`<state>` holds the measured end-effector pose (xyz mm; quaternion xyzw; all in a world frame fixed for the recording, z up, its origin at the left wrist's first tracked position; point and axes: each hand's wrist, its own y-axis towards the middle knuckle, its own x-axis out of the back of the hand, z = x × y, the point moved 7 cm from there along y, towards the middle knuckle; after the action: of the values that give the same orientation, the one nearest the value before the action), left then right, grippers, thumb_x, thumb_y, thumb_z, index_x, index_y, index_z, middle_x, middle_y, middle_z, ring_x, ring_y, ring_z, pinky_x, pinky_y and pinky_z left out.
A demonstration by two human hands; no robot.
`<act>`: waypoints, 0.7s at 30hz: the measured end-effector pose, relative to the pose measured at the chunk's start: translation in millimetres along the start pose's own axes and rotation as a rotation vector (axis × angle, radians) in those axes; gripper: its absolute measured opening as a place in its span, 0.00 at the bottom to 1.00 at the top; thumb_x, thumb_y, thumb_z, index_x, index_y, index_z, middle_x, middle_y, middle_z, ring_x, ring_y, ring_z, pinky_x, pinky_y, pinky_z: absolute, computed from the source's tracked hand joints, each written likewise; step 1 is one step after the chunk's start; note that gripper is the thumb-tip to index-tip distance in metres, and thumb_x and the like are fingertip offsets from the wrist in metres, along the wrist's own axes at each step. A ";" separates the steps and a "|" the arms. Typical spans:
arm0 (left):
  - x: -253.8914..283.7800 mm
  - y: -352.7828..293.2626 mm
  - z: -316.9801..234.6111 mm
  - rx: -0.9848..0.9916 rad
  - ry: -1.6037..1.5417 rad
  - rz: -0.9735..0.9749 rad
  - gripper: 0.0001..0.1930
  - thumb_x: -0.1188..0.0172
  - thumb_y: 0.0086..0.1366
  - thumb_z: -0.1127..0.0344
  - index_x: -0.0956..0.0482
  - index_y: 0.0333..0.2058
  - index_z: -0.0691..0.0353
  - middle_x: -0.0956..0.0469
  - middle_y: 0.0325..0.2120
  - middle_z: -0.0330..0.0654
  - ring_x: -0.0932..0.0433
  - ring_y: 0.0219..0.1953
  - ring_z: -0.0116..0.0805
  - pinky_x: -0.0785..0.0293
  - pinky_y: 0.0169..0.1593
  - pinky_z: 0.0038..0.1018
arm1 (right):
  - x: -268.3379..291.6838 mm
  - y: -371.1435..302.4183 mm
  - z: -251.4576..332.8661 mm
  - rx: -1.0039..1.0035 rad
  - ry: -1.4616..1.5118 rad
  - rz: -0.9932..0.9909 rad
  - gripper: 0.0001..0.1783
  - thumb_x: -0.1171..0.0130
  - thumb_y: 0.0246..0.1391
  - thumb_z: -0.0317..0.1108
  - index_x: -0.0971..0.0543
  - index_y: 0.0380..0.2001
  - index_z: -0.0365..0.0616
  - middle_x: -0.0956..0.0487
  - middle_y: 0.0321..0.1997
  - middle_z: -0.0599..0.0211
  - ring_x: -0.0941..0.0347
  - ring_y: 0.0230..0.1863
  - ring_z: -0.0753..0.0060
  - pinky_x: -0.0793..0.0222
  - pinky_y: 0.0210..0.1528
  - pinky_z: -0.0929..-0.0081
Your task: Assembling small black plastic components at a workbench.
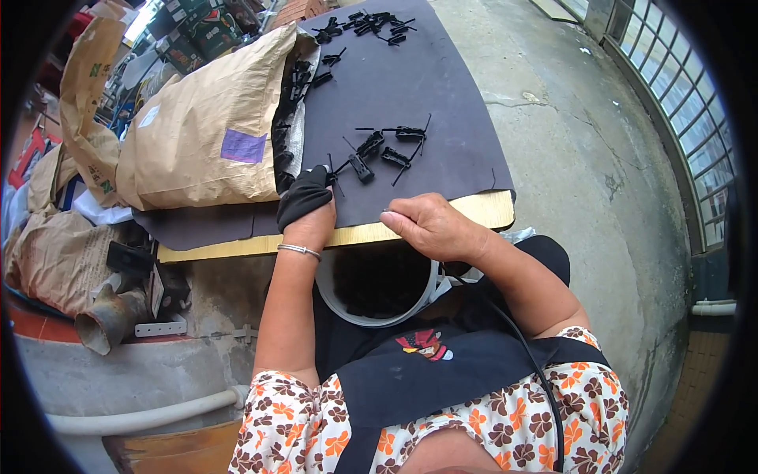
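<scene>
Bent and wrapped in dark cloth, the left hand reaches over the front of the desk beside the nearest black parts; whether its fingers grip one is too hard to make out. Bare and closed, the right hand sits above the desk's front edge, thumb against the curled forefinger; anything between the tips is too small to tell. Small, blocky and with thin straight rods sticking out, the parts look like plastic. Several lie loosely together near the left hand, and more are heaped at the far end. Others show at the mouth of a creased brown paper sack, which lies on its side and carries a purple patch. A smooth dark grey sheet covers the desk, leaving a strip of pale yellow wood along the front. Below is a round white-rimmed bucket with a dark inside.
</scene>
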<state>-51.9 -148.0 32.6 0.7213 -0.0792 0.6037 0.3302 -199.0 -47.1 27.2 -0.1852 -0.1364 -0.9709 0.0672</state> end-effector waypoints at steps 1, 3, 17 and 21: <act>-9.7 1.2 6.2 0.049 -0.026 0.092 0.13 0.44 0.56 0.69 0.25 0.41 0.64 0.23 0.36 0.51 0.25 0.40 0.49 0.30 0.47 0.36 | 1.7 1.3 -0.6 0.001 0.000 -0.003 0.17 0.52 0.59 0.40 0.29 0.23 0.36 0.30 0.20 0.46 0.34 0.24 0.42 0.37 0.28 0.59; -1.5 -10.1 -1.6 -0.008 -0.053 -0.071 0.09 0.44 0.57 0.70 0.24 0.37 0.64 0.23 0.34 0.50 0.25 0.38 0.48 0.29 0.45 0.35 | 6.1 0.9 -8.7 -0.039 -0.057 -0.033 0.16 0.50 0.59 0.40 0.27 0.26 0.36 0.28 0.21 0.47 0.31 0.25 0.46 0.35 0.29 0.62; 26.7 -73.3 -46.2 0.097 -0.911 -0.067 0.18 0.45 0.60 0.72 0.30 0.49 0.70 0.23 0.40 0.46 0.24 0.41 0.32 0.31 0.47 0.23 | -1.2 -12.3 26.2 0.434 -0.029 -0.205 0.06 0.42 0.48 0.27 0.30 0.26 0.41 0.28 0.21 0.60 0.29 0.25 0.52 0.33 0.27 0.67; 9.6 -75.1 -55.4 0.288 -1.269 0.332 0.20 0.46 0.64 0.71 0.33 0.54 0.69 0.24 0.39 0.41 0.27 0.39 0.25 0.31 0.45 0.21 | -16.0 -22.6 38.7 0.634 -0.168 -0.106 0.06 0.40 0.46 0.25 0.28 0.26 0.41 0.28 0.21 0.61 0.28 0.24 0.57 0.33 0.26 0.66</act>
<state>-56.3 -55.8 15.8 0.9515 -0.2863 0.1100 0.0229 -175.1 -13.0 50.3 -0.2271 -0.4465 -0.8635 0.0593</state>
